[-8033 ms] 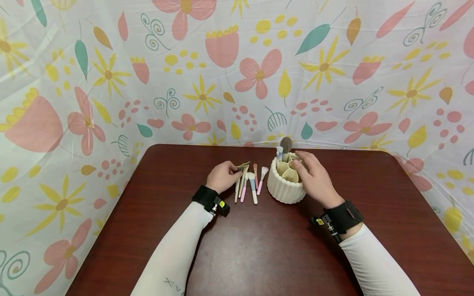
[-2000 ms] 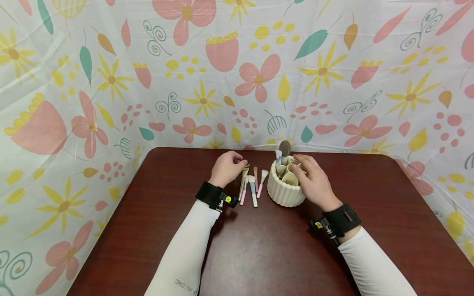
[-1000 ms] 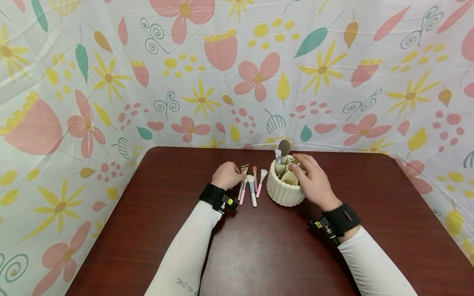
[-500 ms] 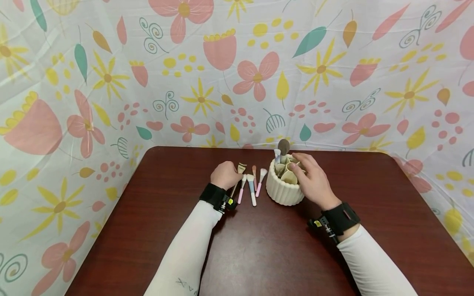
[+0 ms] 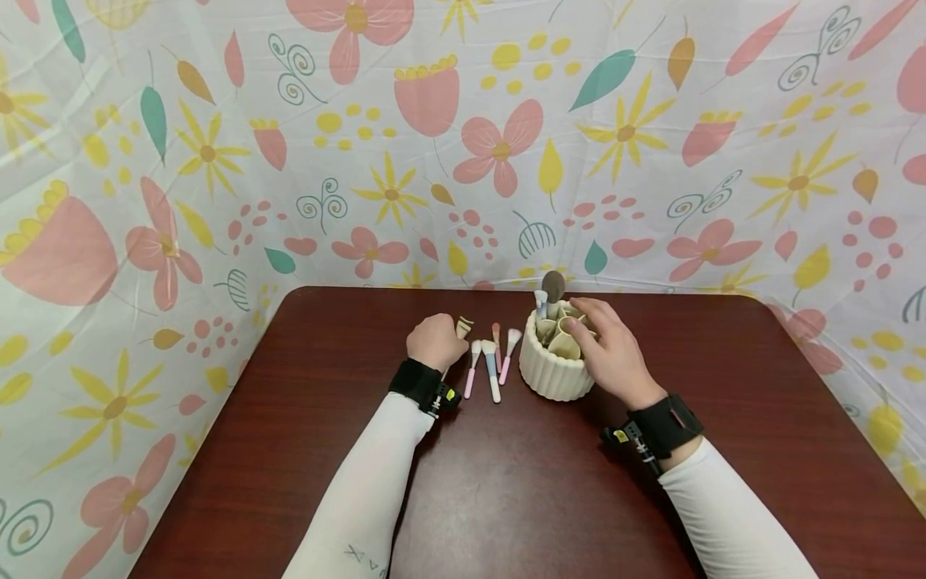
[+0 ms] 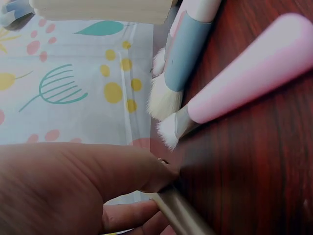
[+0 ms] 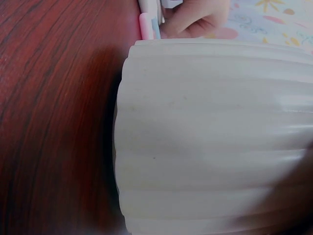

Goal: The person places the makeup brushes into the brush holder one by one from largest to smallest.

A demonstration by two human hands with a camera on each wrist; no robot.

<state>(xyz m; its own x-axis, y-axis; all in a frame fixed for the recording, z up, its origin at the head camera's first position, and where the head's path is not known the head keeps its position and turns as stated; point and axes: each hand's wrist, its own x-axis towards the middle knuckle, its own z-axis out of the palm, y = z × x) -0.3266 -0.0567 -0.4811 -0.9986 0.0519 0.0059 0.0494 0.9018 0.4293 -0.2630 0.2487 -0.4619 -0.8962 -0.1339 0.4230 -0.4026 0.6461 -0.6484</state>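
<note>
In the head view my left hand (image 5: 436,342) pinches a slim gold-handled makeup tool whose pale, curved head (image 5: 464,326) sticks out past the knuckles. Its gold handle (image 6: 185,213) runs between thumb and fingers in the left wrist view, low over the table; the exact kind is unclear. Just right of this hand lie a pink-handled brush (image 5: 471,370), a blue-and-white brush (image 5: 493,371) and other pink brushes (image 5: 510,356). My right hand (image 5: 617,354) grips the right side of a cream ribbed brush holder (image 5: 555,371), thumb over its rim. The fingers behind it are hidden.
Several compartments divide the holder. A round dark brush head (image 5: 553,285) and pale blue-white brushes (image 5: 541,301) stand up at its back left. A dark reddish wooden table (image 5: 506,482) ends at a flower-print cloth (image 5: 463,161).
Over the last second my left hand has shifted slightly left, drawing the gold-handled tool away from the pink and blue brushes. My right hand and the brush holder stay in place.
</note>
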